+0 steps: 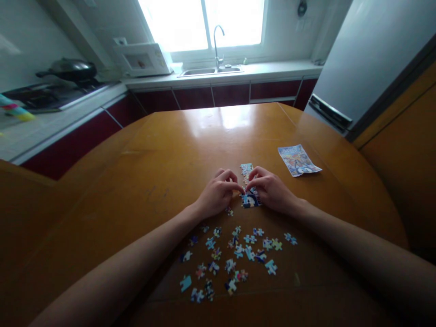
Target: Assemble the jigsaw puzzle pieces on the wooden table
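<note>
A partly joined jigsaw puzzle [251,200] lies on the wooden table as a narrow strip, its upper end [246,168] showing between my hands. My left hand [220,191] comes from the left with curled fingers, its fingertips pressed on the strip's left edge. From the right, my right hand [272,190] bends its thumb and forefinger down onto the strip's middle. The fingers cover part of the puzzle, and any single piece under them is hidden. One loose piece [229,211] lies just below my left hand. Several loose puzzle pieces [239,250] are scattered nearer to me.
A creased picture sheet [297,160] lies to the right on the round-edged table [163,150]. Beyond the table are a sink [199,71] with a tap, a white microwave [145,60] and a pan [73,70] on the stove. A fridge [371,59] stands at the right.
</note>
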Available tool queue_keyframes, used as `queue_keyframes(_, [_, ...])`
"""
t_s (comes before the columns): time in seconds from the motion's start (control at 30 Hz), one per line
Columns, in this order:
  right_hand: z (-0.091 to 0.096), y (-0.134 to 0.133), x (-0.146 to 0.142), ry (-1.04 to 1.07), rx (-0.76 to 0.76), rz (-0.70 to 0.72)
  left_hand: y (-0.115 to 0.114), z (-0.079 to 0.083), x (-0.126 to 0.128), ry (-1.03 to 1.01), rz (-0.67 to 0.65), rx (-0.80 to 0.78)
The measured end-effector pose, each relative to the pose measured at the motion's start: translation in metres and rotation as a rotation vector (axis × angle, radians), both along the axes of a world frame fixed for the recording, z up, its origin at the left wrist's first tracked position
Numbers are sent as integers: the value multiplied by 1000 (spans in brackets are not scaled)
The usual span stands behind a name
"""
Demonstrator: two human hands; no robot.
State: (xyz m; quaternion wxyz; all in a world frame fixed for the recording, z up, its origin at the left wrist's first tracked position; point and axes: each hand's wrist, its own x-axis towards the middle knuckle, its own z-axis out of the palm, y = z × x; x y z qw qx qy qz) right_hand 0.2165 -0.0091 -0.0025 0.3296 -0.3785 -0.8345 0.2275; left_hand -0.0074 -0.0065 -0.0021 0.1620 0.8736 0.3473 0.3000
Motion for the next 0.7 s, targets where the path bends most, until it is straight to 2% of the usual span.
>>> queue_keyframes(0.2, [3, -1, 0, -79, -8, 19, 0, -1, 0, 10, 2, -11])
queue_keyframes(0.7, [5, -2, 1, -123, -31, 37, 0, 1, 1, 50, -1, -24])
